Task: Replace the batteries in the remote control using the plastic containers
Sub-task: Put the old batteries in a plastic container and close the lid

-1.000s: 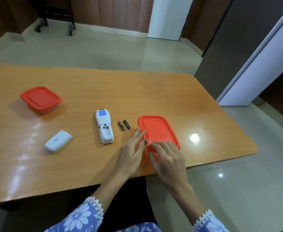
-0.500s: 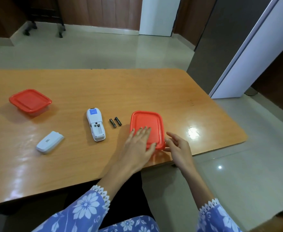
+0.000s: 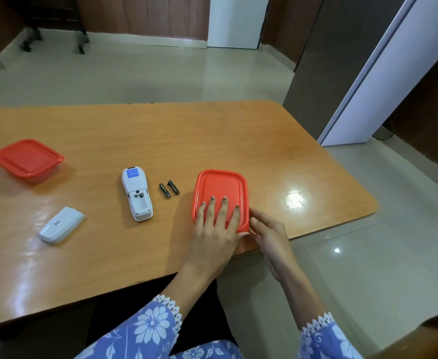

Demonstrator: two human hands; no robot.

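Note:
A plastic container with a red lid (image 3: 220, 187) sits near the table's front edge. My left hand (image 3: 216, 229) lies flat on the lid, fingers spread. My right hand (image 3: 269, 234) pinches the lid's near right corner. Left of the container lie two black batteries (image 3: 169, 189) side by side. Further left the white remote control (image 3: 136, 193) lies face down, its battery bay open and empty. Its white battery cover (image 3: 61, 225) lies apart at the front left. A second red-lidded container (image 3: 27, 159) stands at the far left.
The wooden table (image 3: 160, 136) ends close behind the near container, with its rounded right corner beyond my right hand. Tiled floor, a grey cabinet and a white door frame (image 3: 383, 71) lie to the right.
My left hand has slid from the lid's left edge onto its top. My right hand has moved off the lid's near end to its right corner. The view shifted.

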